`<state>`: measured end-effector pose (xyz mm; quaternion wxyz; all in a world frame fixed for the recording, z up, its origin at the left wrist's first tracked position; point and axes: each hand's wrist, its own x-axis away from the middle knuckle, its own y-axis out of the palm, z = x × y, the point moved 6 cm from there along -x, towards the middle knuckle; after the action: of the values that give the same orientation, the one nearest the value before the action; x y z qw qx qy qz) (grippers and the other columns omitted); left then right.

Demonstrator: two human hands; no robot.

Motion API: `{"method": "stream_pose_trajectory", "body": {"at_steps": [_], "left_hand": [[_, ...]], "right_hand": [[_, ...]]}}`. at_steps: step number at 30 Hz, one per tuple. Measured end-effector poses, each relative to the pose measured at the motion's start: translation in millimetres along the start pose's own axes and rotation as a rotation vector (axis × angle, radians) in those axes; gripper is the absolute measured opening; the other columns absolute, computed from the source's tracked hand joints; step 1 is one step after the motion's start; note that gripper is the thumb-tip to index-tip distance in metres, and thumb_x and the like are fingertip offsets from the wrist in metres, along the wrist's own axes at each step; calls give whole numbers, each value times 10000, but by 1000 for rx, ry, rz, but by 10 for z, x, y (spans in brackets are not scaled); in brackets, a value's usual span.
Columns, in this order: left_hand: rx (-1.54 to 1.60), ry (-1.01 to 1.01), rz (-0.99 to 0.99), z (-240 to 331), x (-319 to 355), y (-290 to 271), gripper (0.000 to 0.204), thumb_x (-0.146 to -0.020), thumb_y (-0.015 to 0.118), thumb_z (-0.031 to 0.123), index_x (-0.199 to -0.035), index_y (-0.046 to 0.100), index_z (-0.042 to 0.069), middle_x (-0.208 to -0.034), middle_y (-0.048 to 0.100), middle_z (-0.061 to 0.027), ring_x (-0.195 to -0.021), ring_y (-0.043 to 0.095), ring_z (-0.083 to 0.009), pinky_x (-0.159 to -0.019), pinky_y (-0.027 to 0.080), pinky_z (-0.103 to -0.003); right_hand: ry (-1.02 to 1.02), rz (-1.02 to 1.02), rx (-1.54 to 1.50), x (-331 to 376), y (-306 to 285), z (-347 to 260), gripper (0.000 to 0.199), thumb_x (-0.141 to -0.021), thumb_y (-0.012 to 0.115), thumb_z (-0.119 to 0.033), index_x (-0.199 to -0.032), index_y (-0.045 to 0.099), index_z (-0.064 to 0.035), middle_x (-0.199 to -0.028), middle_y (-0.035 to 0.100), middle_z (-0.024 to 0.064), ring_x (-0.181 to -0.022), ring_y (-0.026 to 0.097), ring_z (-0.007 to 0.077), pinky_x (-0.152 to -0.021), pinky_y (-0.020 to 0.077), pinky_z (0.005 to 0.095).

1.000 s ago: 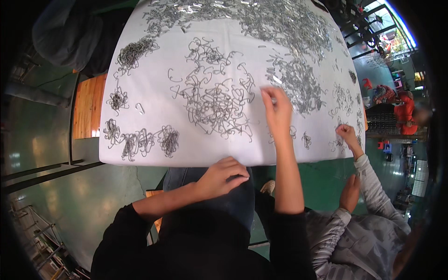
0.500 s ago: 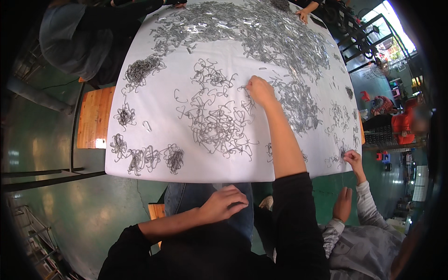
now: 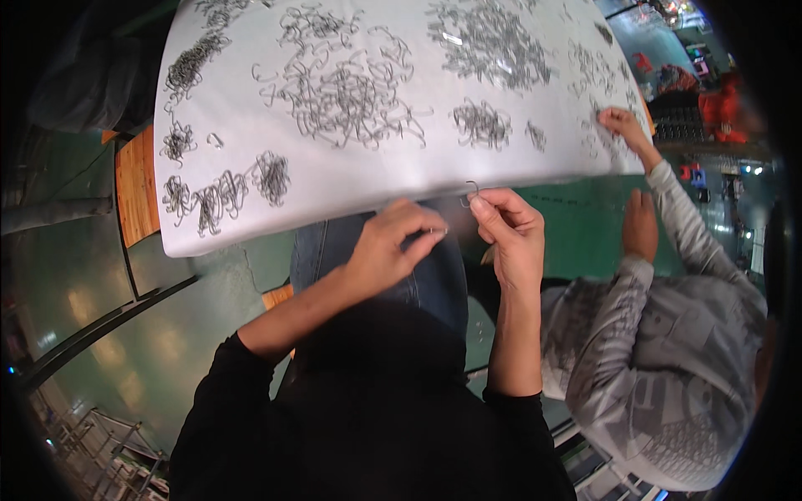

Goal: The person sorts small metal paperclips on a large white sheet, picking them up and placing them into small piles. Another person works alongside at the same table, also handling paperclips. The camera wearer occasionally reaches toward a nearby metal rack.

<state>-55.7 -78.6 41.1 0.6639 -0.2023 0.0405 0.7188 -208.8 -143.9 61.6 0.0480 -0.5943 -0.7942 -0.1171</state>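
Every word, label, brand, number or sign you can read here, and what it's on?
No readable text anywhere.
Wire hook in the right hand: no marking visible.
White tablecloth: no lettering visible.
Co-worker's grey shirt: patterned print, no legible words.
Dark marks on the green floor: too blurred to tell if they are letters.
Blue item in the right background: too small to read.

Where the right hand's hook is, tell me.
Head view, right of centre: the wire hook is pinched in the right hand, by the edge of the white table.
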Motion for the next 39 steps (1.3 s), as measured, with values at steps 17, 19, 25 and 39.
{"method": "stream_pose_trajectory", "body": {"at_steps": [17, 19, 25, 39], "left_hand": [[-43, 90, -11, 220, -78, 192, 248, -797, 702, 26, -1040, 654, 22, -948, 666, -105, -866, 621, -253, -762, 506, -332], [-102, 192, -13, 157, -255, 87, 239, -803, 700, 41, -1038, 655, 30, -963, 669, -106, -902, 614, -276, -790, 494, -362], [-445, 59, 104, -798, -1675, -64, 137, -849, 671, 149, -922, 707, 38, -936, 690, -118, -859, 629, -253, -744, 495, -354], [-693, 43, -41, -1225, -2380, 175, 131, -846, 611, 50, -962, 646, 2, -879, 668, -151, -798, 656, -280, -719, 535, -363]], "right_hand": [[-219, 236, -71, 604, -15, 98, 100, -902, 648, -27, -973, 637, 42, -848, 689, 114, -731, 658, 127, -633, 530, 234], [-243, 280, -81, 640, -52, 88, 87, -897, 642, -4, -970, 635, 42, -849, 688, 118, -736, 660, 133, -652, 540, 242], [-260, 295, -84, 623, -180, 117, 72, -883, 646, 23, -952, 639, 42, -848, 682, 115, -741, 656, 132, -666, 540, 249], [-217, 270, 16, 550, -153, 250, 52, -892, 645, 3, -931, 653, 36, -853, 685, 99, -751, 655, 121, -692, 544, 240]]}}
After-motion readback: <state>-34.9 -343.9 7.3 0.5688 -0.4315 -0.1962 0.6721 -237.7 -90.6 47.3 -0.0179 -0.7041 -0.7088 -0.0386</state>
